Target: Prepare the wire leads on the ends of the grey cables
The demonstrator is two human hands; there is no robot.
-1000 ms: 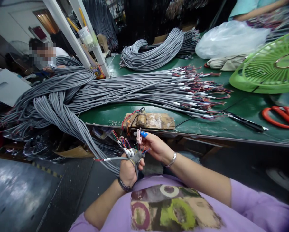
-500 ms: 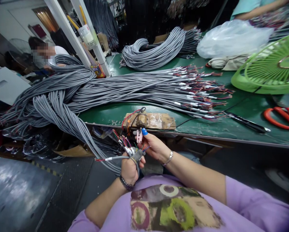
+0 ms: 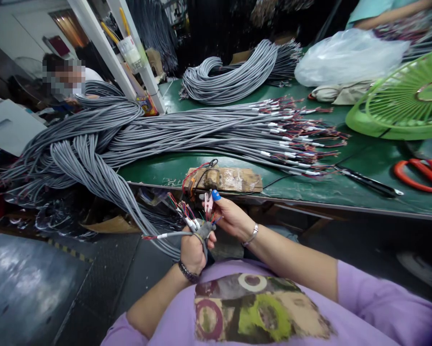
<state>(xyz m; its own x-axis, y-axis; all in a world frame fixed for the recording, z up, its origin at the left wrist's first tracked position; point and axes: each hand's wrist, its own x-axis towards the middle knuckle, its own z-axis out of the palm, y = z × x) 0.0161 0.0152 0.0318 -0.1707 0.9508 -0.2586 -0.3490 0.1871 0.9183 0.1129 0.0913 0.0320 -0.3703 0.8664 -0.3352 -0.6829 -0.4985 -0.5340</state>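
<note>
My left hand (image 3: 193,251) is closed around a bundle of grey cables (image 3: 138,211), just below a grey wrapped part (image 3: 204,230). Coloured wire ends (image 3: 183,206) fan out from white-banded cable tips above the fist, and one cable sticks out to the left. My right hand (image 3: 234,217), with a blue cover on the thumb, pinches a small pink clip-like tool (image 3: 208,203). Its lower end is at thin coloured wires beside the wrapped part; whether it grips them I cannot tell.
A wooden block (image 3: 241,180) with wires lies at the bench's front edge. Behind it stretch many grey cables (image 3: 187,127). To the right are tweezers-like black tool (image 3: 369,182), red-handled scissors (image 3: 420,174), a green fan (image 3: 411,96) and a plastic bag (image 3: 349,55). Other people sit beyond.
Both hands stay almost in place. The pink tool and right fingers have shifted very slightly at the wires.
</note>
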